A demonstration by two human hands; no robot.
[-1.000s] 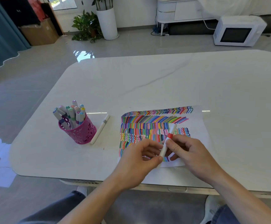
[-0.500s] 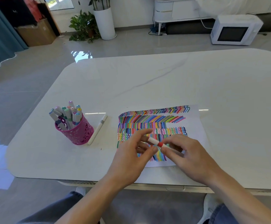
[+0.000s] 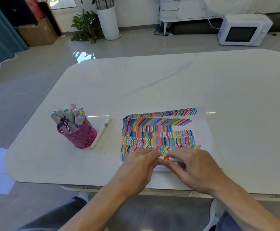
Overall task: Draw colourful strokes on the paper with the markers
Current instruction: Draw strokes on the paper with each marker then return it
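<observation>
A white marker with a red band [image 3: 168, 158] lies level between both hands, over the near edge of the paper [image 3: 204, 130]. My left hand [image 3: 139, 165] grips its left end. My right hand [image 3: 192, 165] pinches it beside the red band, and the fingers hide the rest of the barrel. Rows of colourful strokes cover most of the sheet. A pink mesh cup [image 3: 80, 134] with several capped markers stands to the left. One grey-banded white marker [image 3: 101, 133] lies on the table beside the cup.
The white marble table [image 3: 152, 84] reaches far back and right of the paper. Its near edge runs just under my wrists. On the floor beyond stand a white microwave [image 3: 242, 30], a potted plant [image 3: 87, 25] and a cardboard box [image 3: 37, 32].
The marker stood nearly upright in my hands a second ago. It has been turned level, and both hands have come together on it, lower over the paper's near edge.
</observation>
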